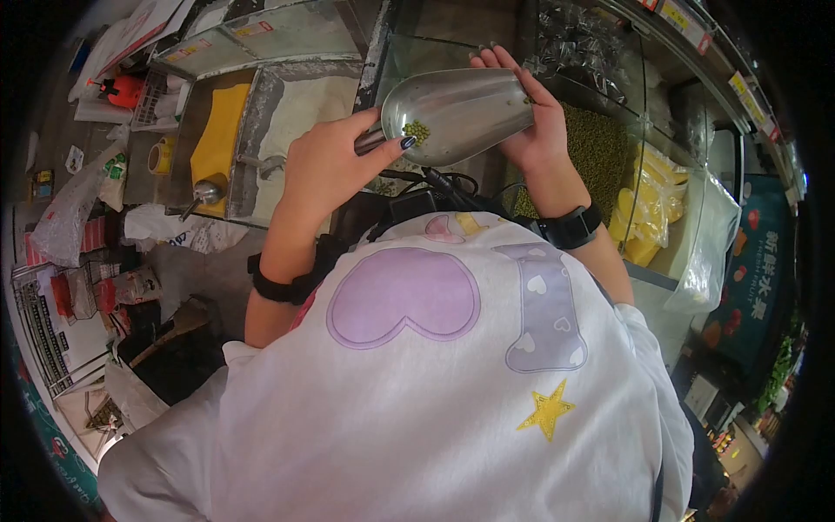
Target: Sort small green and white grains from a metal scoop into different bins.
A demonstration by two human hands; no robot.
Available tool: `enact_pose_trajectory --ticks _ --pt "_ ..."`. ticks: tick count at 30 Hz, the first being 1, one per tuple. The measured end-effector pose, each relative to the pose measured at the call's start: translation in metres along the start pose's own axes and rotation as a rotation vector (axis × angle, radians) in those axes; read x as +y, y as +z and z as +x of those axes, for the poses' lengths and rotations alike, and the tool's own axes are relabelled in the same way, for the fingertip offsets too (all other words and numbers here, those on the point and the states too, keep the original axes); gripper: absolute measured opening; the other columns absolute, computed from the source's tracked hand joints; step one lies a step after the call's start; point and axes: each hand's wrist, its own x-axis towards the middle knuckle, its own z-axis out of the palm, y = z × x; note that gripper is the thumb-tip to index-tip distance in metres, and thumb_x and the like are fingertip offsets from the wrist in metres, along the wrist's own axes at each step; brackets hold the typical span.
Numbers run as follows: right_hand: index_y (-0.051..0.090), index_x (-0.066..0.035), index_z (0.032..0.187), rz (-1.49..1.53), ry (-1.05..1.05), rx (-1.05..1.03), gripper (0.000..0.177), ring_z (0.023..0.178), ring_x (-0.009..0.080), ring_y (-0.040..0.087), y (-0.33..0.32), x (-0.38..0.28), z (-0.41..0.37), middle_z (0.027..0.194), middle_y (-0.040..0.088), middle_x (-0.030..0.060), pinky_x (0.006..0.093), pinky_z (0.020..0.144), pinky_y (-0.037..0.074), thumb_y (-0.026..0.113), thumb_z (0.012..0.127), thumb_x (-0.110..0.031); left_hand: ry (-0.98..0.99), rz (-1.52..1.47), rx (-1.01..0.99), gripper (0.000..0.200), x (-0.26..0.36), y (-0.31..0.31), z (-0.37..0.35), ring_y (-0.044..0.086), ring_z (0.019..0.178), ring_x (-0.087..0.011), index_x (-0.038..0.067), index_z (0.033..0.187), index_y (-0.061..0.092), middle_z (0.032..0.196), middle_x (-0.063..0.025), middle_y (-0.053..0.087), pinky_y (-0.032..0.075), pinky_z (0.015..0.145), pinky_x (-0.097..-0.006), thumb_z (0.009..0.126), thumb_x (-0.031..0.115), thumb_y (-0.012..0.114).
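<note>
My left hand [335,157] is closed round the handle of a metal scoop [461,109], its thumb on the scoop's back edge. A small cluster of green beans [416,133], like mung beans, lies inside at the handle end. At the scoop's mouth, my right hand [541,126] has its palm turned up against the rim and its fingers stretched out, partly hidden behind the metal. A few beans show at that end, near the palm. To the right of this hand is a bin of green beans [596,139].
Left of the scoop stand bins of white powder [309,117] and yellow grain or flour [219,139], with a small metal scoop [206,193] in the yellow one. Yellow packets [652,196] fill a compartment at right. Glass dividers and a price-tagged shelf edge [687,26] border the bins.
</note>
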Motion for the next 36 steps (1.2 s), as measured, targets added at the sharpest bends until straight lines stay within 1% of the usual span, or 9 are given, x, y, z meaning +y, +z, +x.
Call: enact_pose_trajectory --ticks 5,10,11,13,15,20,28,32,36 --pt "0.039 0.002 0.133 -0.013 -0.010 0.017 0.044 0.128 0.0292 0.038 0.002 0.000 0.000 0.134 0.045 0.0160 0.0407 0.108 0.029 0.034 0.095 -0.021 -0.003 -0.024 -0.001 0.042 -0.002 0.002 0.000 0.064 0.071 -0.0155 0.010 0.113 0.062 0.078 -0.0116 0.066 0.046 0.066 -0.0257 0.077 0.031 0.069" --pt "0.037 0.005 0.133 0.063 0.012 -0.035 0.049 0.130 0.0309 0.035 -0.004 -0.001 0.002 0.135 0.043 0.0178 0.0415 0.109 0.028 0.027 0.096 -0.027 -0.018 -0.017 -0.004 0.043 -0.002 0.003 0.000 0.063 0.070 -0.0156 0.010 0.113 0.062 0.078 -0.0114 0.066 0.046 0.066 -0.0257 0.077 0.032 0.069" --pt "0.037 0.005 0.133 0.063 0.012 -0.034 0.049 0.130 0.0309 0.035 -0.013 -0.003 0.005 0.135 0.043 0.0178 0.0415 0.109 0.028 0.027 0.096 -0.027 -0.017 -0.020 -0.004 0.043 -0.001 0.002 0.000 0.063 0.071 -0.0160 0.011 0.113 0.062 0.079 -0.0113 0.066 0.046 0.066 -0.0260 0.077 0.032 0.069" --pt "0.037 0.005 0.133 0.325 0.153 -0.368 0.050 0.131 0.0318 0.034 -0.032 -0.005 0.012 0.135 0.042 0.0187 0.0420 0.110 0.026 0.025 0.097 -0.028 -0.017 -0.024 -0.005 0.043 0.000 0.001 0.000 0.064 0.071 -0.0164 0.011 0.114 0.062 0.079 -0.0113 0.066 0.046 0.066 -0.0262 0.077 0.033 0.069" --pt "0.037 0.005 0.133 0.329 0.159 -0.370 0.050 0.130 0.0319 0.034 -0.035 -0.005 0.013 0.135 0.042 0.0188 0.0421 0.110 0.026 0.025 0.096 -0.027 -0.044 -0.015 -0.023 0.043 0.001 0.000 0.001 0.064 0.072 -0.0171 0.012 0.114 0.062 0.080 -0.0113 0.066 0.046 0.067 -0.0267 0.077 0.033 0.069" --pt "0.037 0.006 0.132 0.338 0.169 -0.383 0.051 0.130 0.0322 0.035 -0.036 -0.004 0.014 0.135 0.043 0.0192 0.0422 0.110 0.026 0.025 0.096 -0.028 -0.039 -0.012 -0.015 0.043 0.000 0.001 0.001 0.065 0.074 -0.0171 0.012 0.114 0.062 0.082 -0.0116 0.066 0.046 0.068 -0.0267 0.077 0.033 0.069" --pt "0.038 0.006 0.132 0.328 0.178 -0.339 0.050 0.128 0.0321 0.038 -0.033 -0.002 0.012 0.133 0.045 0.0189 0.0420 0.109 0.028 0.025 0.096 -0.028 -0.027 -0.035 -0.012 0.042 -0.001 0.001 0.001 0.065 0.074 -0.0168 0.011 0.114 0.062 0.082 -0.0118 0.066 0.046 0.068 -0.0263 0.077 0.032 0.069" --pt "0.037 0.005 0.132 0.329 0.182 -0.352 0.050 0.128 0.0318 0.037 -0.033 -0.002 0.012 0.133 0.045 0.0186 0.0422 0.109 0.028 0.025 0.096 -0.027 -0.040 -0.019 -0.022 0.042 -0.001 0.000 0.001 0.065 0.074 -0.0172 0.011 0.113 0.062 0.082 -0.0115 0.067 0.046 0.068 -0.0266 0.077 0.032 0.069" --pt "0.037 0.005 0.133 0.333 0.191 -0.318 0.049 0.129 0.0313 0.036 -0.030 0.000 0.011 0.133 0.045 0.0181 0.0425 0.109 0.028 0.024 0.097 -0.026 -0.024 -0.020 -0.009 0.041 -0.004 0.004 0.001 0.065 0.074 -0.0185 0.012 0.113 0.063 0.083 -0.0114 0.067 0.046 0.068 -0.0272 0.077 0.032 0.068"
